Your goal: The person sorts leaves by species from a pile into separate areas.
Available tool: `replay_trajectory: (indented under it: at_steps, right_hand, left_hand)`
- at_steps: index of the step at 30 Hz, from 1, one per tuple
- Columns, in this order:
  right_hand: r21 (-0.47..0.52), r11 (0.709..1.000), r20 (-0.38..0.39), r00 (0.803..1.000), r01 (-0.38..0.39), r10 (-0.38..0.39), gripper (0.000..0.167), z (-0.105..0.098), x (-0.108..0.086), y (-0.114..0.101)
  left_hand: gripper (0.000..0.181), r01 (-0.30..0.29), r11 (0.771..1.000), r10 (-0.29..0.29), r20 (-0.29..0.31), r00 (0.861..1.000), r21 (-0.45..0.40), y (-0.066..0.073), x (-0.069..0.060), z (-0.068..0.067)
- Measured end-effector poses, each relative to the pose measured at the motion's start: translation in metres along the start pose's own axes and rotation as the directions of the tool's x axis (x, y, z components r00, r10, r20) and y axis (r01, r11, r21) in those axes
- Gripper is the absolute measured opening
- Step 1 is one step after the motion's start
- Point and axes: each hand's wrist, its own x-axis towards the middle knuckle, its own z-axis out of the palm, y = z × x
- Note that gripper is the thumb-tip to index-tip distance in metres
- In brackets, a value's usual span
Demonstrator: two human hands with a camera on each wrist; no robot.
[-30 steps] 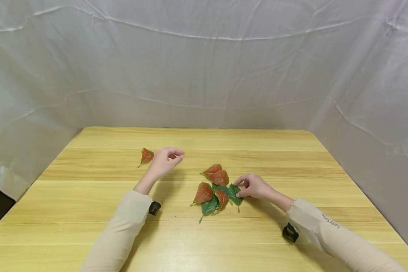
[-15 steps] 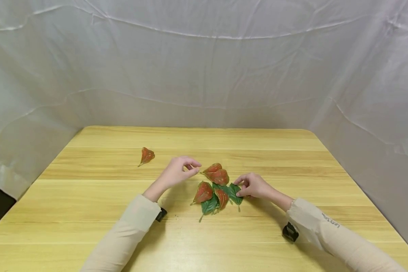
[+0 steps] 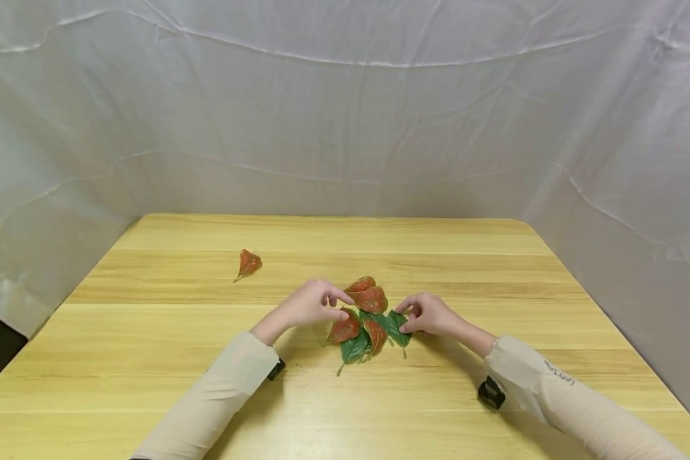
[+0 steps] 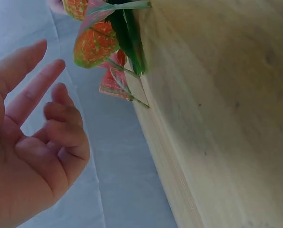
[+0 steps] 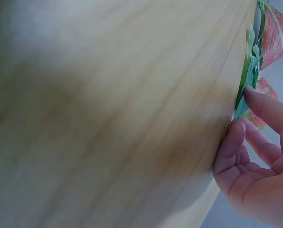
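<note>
Red leaves with green edges and green leaves lie in a cluster mid-table. My left hand point(image 3: 313, 303) hovers at its left side, between an upper red leaf point(image 3: 372, 299) and a lower red leaf point(image 3: 344, 327); thumb and forefinger are apart with nothing between them. In the left wrist view the hand point(image 4: 41, 137) is clear of the orange-red leaf point(image 4: 94, 45). My right hand point(image 3: 431, 315) holds the rightmost green leaf point(image 3: 399, 327) at its right edge, thumb and forefinger on it. The right wrist view shows the right hand point(image 5: 260, 156) low against the table, thumb on green leaf edges point(image 5: 248, 78).
A single red leaf point(image 3: 249, 263) lies apart at the back left of the wooden table point(image 3: 149, 358). Another red leaf point(image 3: 375, 336) and a green leaf point(image 3: 354, 349) overlap in the cluster's lower part. Pale cloth point(image 3: 345, 128) hangs behind the table and at both sides.
My left hand has moved right and toward the front, from beside the lone red leaf to the cluster's left side. The right hand and the leaves have stayed in place.
</note>
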Motion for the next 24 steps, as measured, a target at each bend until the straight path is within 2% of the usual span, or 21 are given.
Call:
replay_trajectory:
  at_steps: [13, 19, 24]
  right_hand:
    - [-0.001, 1.000, 0.002, 1.000, 0.008, -0.008, 0.030, 0.000, -0.001, -0.001]
    - [0.000, 1.000, 0.002, 1.000, 0.010, -0.010, 0.030, 0.000, 0.000, 0.000]
    - [0.004, 1.000, 0.000, 1.000, 0.005, -0.005, 0.031, 0.000, 0.000, 0.002]
  left_hand:
    - [0.027, -0.002, 0.998, -0.004, 0.101, 0.995, 0.055, -0.006, 0.007, 0.003]
    - [0.021, -0.003, 0.994, -0.015, 0.164, 0.986, 0.112, -0.008, 0.011, 0.006]
    - [0.021, 0.023, 0.995, -0.042, 0.203, 0.978, 0.093, -0.010, 0.012, 0.008]
